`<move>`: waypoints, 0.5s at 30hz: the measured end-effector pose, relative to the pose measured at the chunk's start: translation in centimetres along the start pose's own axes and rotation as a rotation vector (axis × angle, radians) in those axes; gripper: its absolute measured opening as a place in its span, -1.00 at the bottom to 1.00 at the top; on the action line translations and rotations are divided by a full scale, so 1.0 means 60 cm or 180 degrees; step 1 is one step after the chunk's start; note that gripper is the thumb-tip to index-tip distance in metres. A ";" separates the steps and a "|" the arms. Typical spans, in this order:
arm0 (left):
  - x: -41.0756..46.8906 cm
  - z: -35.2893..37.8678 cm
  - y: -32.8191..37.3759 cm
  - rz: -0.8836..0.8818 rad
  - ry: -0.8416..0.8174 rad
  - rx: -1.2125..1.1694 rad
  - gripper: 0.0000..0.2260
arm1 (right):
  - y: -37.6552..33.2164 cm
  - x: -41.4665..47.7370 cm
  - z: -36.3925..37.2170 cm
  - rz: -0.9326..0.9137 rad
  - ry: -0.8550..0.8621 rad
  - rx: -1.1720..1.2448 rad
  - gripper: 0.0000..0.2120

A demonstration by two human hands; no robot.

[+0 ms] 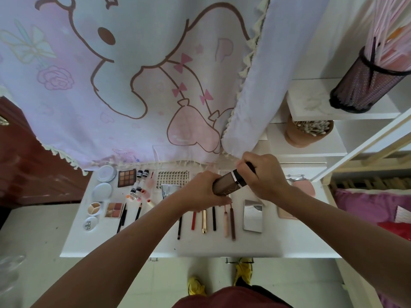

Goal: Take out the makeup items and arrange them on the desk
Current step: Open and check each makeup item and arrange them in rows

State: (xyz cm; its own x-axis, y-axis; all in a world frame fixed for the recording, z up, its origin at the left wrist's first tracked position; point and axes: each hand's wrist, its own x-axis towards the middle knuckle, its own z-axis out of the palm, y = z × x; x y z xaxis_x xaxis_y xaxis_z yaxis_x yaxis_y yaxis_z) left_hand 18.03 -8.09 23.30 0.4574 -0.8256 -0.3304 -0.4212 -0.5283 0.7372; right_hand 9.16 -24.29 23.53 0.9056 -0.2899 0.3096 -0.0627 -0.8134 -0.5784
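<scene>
Over the white desk both my hands hold a brown foundation bottle with a dark cap. My left hand grips its body. My right hand grips the cap end. Below them lies a row of lip pencils and lipsticks. A silver mirror compact lies to the right. On the left lie an eyeshadow palette, a blush palette, round compacts, small bottles and eye pencils. A false-lash card lies at the back.
A cartoon-print curtain hangs behind the desk. White shelves at right carry a mesh holder with straws and a cup of cotton swabs. A pink item sits at the desk's right. A purple cushion lies further right.
</scene>
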 end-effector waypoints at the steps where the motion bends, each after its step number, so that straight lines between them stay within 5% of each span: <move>1: 0.001 0.003 0.003 0.0031 0.0084 0.0146 -0.82 | -0.001 0.000 0.002 0.0023 -0.0001 -0.0037 -0.73; 9: -0.009 0.014 0.026 0.0016 0.0216 -0.0566 -0.86 | -0.009 0.016 -0.007 0.0110 0.0191 0.0161 -0.77; 15: -0.005 0.013 0.027 -0.0194 0.0212 -0.0328 -0.84 | -0.003 0.016 -0.007 -0.0068 0.0018 -0.0194 -0.75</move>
State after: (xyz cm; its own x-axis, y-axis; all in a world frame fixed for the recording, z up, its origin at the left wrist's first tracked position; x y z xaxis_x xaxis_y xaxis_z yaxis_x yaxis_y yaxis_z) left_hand 16.59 -8.88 24.12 0.5321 -0.7759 -0.3390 -0.3100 -0.5511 0.7747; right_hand 9.88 -24.62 24.26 0.9046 -0.2750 0.3258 -0.0690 -0.8485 -0.5246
